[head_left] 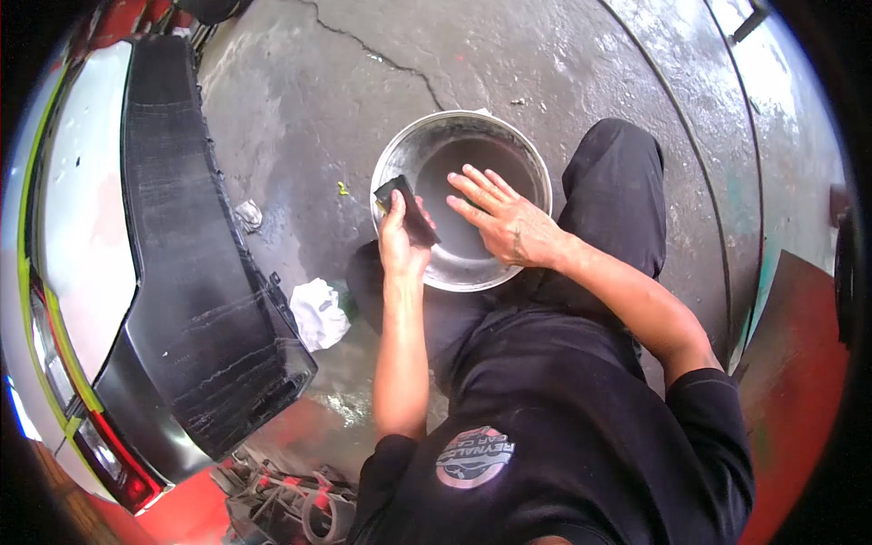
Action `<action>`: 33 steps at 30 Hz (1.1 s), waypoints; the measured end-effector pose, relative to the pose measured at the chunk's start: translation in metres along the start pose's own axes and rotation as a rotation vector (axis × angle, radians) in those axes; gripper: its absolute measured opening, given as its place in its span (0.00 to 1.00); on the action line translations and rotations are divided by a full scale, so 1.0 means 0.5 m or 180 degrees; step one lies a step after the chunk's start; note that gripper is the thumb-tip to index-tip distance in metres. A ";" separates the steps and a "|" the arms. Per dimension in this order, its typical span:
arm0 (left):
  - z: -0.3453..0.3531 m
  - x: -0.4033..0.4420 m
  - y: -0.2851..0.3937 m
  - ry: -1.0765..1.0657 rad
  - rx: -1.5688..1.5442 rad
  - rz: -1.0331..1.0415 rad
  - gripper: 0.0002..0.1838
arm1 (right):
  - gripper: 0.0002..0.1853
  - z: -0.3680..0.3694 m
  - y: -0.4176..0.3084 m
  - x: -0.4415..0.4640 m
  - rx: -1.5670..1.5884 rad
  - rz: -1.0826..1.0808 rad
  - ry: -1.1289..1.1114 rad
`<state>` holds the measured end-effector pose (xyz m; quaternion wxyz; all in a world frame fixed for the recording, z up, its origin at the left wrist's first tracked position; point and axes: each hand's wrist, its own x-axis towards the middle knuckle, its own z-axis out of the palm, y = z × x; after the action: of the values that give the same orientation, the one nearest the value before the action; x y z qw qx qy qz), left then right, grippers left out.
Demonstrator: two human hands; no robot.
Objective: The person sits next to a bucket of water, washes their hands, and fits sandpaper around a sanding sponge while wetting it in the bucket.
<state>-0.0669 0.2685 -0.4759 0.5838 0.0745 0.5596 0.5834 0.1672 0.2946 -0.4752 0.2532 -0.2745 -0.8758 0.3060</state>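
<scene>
My left hand (403, 243) is closed around a dark folded sheet of sandpaper (411, 213), thumb on its near face. It is over the left side of a round metal basin (543, 168), which contains murky grey water (463, 227). A sliver of yellow-green shows at the sheet's left edge; what it belongs to I cannot make out. My right hand (509, 222) hovers over the basin, palm down, with fingers spread and nothing in them. Whether its fingertips touch the water I cannot tell.
To the left stands a car's rear with a black bumper (186, 227), a white panel (86, 209) and a red tail light (136, 490). A crumpled white cloth (318, 314) lies on the wet concrete floor (291, 136). My bent knee (618, 173) is right of the basin.
</scene>
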 end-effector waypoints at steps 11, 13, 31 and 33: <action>0.050 -0.031 -0.045 -0.0068 0.0515 0.1044 0.10 | 0.43 -0.013 0.082 0.034 0.6392 0.1196 0.0635; 0.050 -0.040 -0.032 -0.0113 0.0514 0.1037 0.12 | 0.44 -0.010 0.088 0.037 0.6587 0.1111 0.0636; 0.144 -0.024 -0.027 -0.0641 -0.0032 0.0792 0.14 | 0.31 -0.033 0.089 0.043 0.6628 0.1300 0.0390; 0.159 -0.004 -0.050 -0.0781 0.0092 0.1079 0.13 | 0.29 -0.032 0.097 0.036 0.6717 0.0831 -0.0197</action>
<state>0.0078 0.3044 -0.4645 0.5400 0.2465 0.4721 0.6517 0.1797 0.3444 -0.4922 0.3059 0.0000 -0.1370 0.9422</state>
